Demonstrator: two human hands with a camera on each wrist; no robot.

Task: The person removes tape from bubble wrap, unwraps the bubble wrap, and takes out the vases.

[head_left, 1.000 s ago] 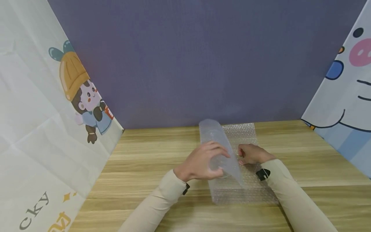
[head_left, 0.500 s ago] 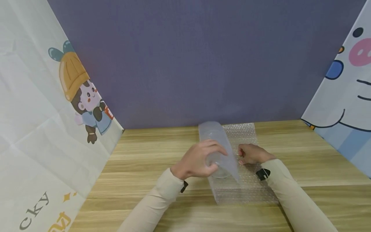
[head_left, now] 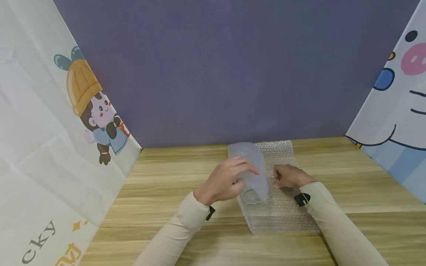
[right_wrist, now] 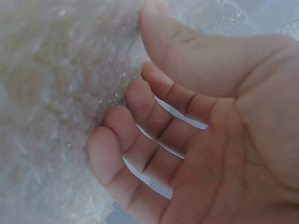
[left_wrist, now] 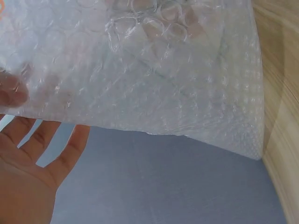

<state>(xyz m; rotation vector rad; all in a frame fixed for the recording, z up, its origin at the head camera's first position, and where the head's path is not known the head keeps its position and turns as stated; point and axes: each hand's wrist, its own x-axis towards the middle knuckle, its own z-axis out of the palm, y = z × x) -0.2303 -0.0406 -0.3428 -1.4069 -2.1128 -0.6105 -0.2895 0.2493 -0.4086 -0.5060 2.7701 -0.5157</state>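
Observation:
A clear sheet of bubble wrap [head_left: 286, 218] lies on the wooden table, its left part folded up and over as a flap. My left hand [head_left: 221, 181] holds this raised flap, fingers bent over it. In the left wrist view, the fingers [left_wrist: 72, 147] of that hand reach behind the sheet's edge. A clear round glass-like thing [head_left: 251, 197] shows under the flap, mostly covered. My right hand [head_left: 289, 176] rests on the sheet to the right, fingers curled. Up close in the right wrist view, its fingertips [right_wrist: 105, 151] and thumb grip at the bubbly film.
The wooden table [head_left: 173, 173] extends to both sides of the sheet. A dark blue-purple panel [head_left: 213, 74] stands behind it. White sheets with cartoon prints, a character in an orange hat [head_left: 83, 87] and a pink snout [head_left: 414, 61], flank the table.
My left hand has shifted a little left and away from me. The flap sits lower, its near corner drawn left, uncovering more of the round clear thing. My right hand stays put.

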